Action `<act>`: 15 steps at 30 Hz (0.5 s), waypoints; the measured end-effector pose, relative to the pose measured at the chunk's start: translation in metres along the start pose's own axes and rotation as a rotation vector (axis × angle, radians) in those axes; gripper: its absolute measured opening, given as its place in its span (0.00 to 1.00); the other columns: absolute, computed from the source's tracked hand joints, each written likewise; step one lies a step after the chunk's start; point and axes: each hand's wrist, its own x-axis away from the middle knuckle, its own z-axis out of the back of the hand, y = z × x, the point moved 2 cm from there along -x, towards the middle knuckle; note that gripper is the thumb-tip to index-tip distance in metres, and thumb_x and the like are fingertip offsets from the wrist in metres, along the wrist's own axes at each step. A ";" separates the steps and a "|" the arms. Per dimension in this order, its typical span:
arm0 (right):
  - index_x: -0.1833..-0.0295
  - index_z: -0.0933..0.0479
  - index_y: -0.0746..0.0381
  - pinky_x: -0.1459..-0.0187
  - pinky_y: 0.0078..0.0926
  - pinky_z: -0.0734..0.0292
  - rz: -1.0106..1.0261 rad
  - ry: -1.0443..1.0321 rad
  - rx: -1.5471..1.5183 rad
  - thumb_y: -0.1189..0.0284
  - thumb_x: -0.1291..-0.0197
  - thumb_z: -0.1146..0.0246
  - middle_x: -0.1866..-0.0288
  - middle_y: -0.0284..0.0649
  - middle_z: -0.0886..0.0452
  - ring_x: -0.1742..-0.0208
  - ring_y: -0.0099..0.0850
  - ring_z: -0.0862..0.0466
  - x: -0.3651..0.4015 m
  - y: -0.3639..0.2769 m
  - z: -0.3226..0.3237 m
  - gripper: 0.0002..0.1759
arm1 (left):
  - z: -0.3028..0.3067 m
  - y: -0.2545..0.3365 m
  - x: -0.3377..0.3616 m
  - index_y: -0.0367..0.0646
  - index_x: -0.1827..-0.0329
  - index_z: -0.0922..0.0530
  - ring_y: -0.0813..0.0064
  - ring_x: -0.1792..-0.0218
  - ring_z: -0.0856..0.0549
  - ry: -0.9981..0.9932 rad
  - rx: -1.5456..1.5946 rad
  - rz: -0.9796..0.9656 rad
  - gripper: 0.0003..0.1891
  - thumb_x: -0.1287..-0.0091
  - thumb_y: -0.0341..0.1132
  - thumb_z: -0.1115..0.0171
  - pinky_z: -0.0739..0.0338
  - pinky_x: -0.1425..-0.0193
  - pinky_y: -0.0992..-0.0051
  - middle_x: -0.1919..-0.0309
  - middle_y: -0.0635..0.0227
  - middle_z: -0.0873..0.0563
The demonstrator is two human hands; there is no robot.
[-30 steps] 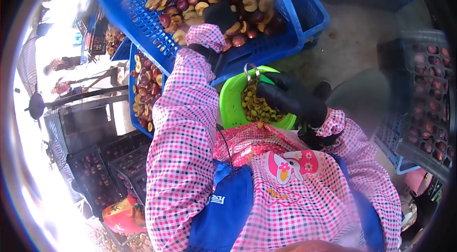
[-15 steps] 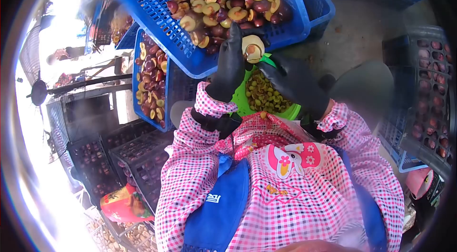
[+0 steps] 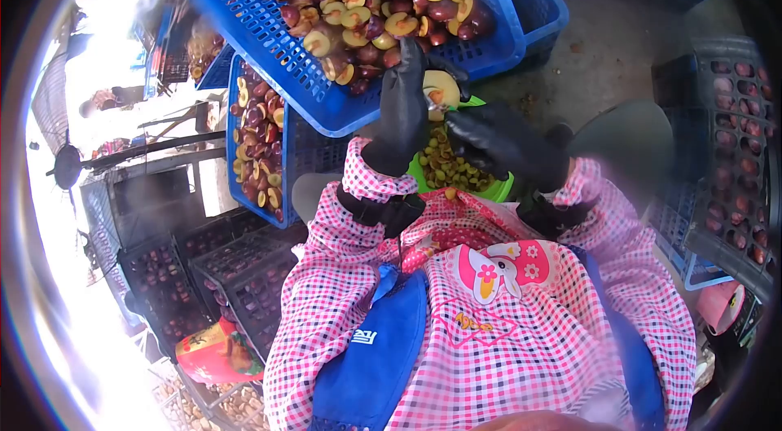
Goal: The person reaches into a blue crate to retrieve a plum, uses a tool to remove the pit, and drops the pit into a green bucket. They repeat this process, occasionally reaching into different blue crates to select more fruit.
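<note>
My left hand (image 3: 405, 101), in a black glove, is closed around a halved plum (image 3: 442, 87) with its yellow cut face showing. Close against that face is my right hand (image 3: 505, 142), also black-gloved, its fingers pinched on a small tool (image 3: 432, 106) with a shiny metal tip; the grip is mostly hidden. Below both hands stands a bright green basin (image 3: 506, 187) holding many yellowish-brown plum pits (image 3: 453, 164). Just beyond my left hand, a blue crate (image 3: 330, 120) is heaped with halved red plums (image 3: 391, 3).
Another blue crate (image 3: 232, 117) of halved plums stands to the left. Dark crates (image 3: 244, 276) of plums are at lower left, and more dark crates (image 3: 737, 162) at the right. A red and yellow bag (image 3: 216, 354) lies at lower left.
The halved plum has turned and shifted slightly right in my left hand. My right hand has dropped slightly, and the tool's metal tip now shows at the plum; its green part is less distinct.
</note>
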 end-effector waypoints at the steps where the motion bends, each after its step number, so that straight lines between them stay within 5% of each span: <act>1: 0.66 0.26 0.65 0.78 0.25 0.36 -0.001 0.001 -0.005 0.54 0.29 0.48 0.81 0.34 0.28 0.85 0.25 0.29 0.000 0.007 0.000 0.23 | -0.003 0.000 0.000 0.35 0.68 0.21 0.73 0.71 0.17 -0.002 -0.002 0.005 0.38 0.25 0.62 0.69 0.22 0.65 0.77 0.75 0.62 0.17; 3: 0.67 0.27 0.63 0.82 0.17 0.44 -0.111 -0.449 -0.833 0.54 0.27 0.52 0.81 0.30 0.29 0.85 0.15 0.33 0.000 0.021 -0.007 0.25 | -0.010 0.002 -0.004 0.36 0.67 0.21 0.72 0.73 0.18 -0.057 0.214 -0.080 0.41 0.28 0.67 0.70 0.23 0.67 0.76 0.74 0.61 0.17; 7: 0.65 0.26 0.64 0.84 0.17 0.43 0.021 -0.409 -0.684 0.55 0.26 0.54 0.82 0.31 0.30 0.86 0.16 0.33 0.007 0.017 -0.005 0.24 | 0.002 -0.008 -0.033 0.36 0.62 0.21 0.69 0.71 0.17 -0.194 0.716 0.233 0.42 0.30 0.70 0.69 0.22 0.66 0.73 0.70 0.58 0.16; 8: 0.64 0.25 0.64 0.83 0.16 0.42 0.062 -0.344 -0.438 0.55 0.27 0.53 0.82 0.30 0.30 0.85 0.16 0.33 0.009 0.016 -0.004 0.24 | 0.017 -0.007 -0.055 0.36 0.62 0.21 0.69 0.71 0.17 -0.203 0.715 0.232 0.42 0.30 0.70 0.69 0.22 0.66 0.73 0.70 0.58 0.16; 10: 0.62 0.23 0.64 0.79 0.16 0.37 0.105 -0.274 -0.055 0.53 0.29 0.50 0.80 0.32 0.28 0.83 0.16 0.31 0.001 0.022 -0.003 0.24 | 0.055 -0.007 -0.102 0.34 0.56 0.21 0.70 0.67 0.15 -0.138 0.205 0.187 0.38 0.31 0.67 0.59 0.19 0.60 0.73 0.65 0.59 0.15; 12: 0.63 0.22 0.64 0.77 0.18 0.35 0.034 -0.265 0.050 0.53 0.30 0.48 0.79 0.32 0.26 0.81 0.17 0.29 0.004 0.012 -0.007 0.24 | 0.052 0.017 -0.118 0.37 0.54 0.19 0.63 0.59 0.14 -0.015 -0.603 0.139 0.35 0.32 0.66 0.53 0.21 0.52 0.66 0.63 0.58 0.13; 13: 0.63 0.22 0.64 0.75 0.20 0.32 -0.041 -0.258 0.160 0.52 0.30 0.47 0.77 0.33 0.25 0.79 0.18 0.27 0.006 0.008 -0.008 0.24 | 0.048 0.012 -0.131 0.37 0.54 0.19 0.63 0.59 0.14 -0.021 -0.602 0.132 0.35 0.32 0.66 0.53 0.21 0.52 0.66 0.63 0.58 0.13; 15: 0.61 0.21 0.64 0.72 0.21 0.30 0.038 -0.232 0.220 0.53 0.31 0.46 0.76 0.34 0.23 0.77 0.19 0.25 0.003 0.011 -0.008 0.24 | 0.047 -0.014 -0.170 0.40 0.47 0.22 0.58 0.56 0.14 -0.010 -1.277 -0.034 0.29 0.36 0.59 0.44 0.21 0.52 0.64 0.60 0.55 0.13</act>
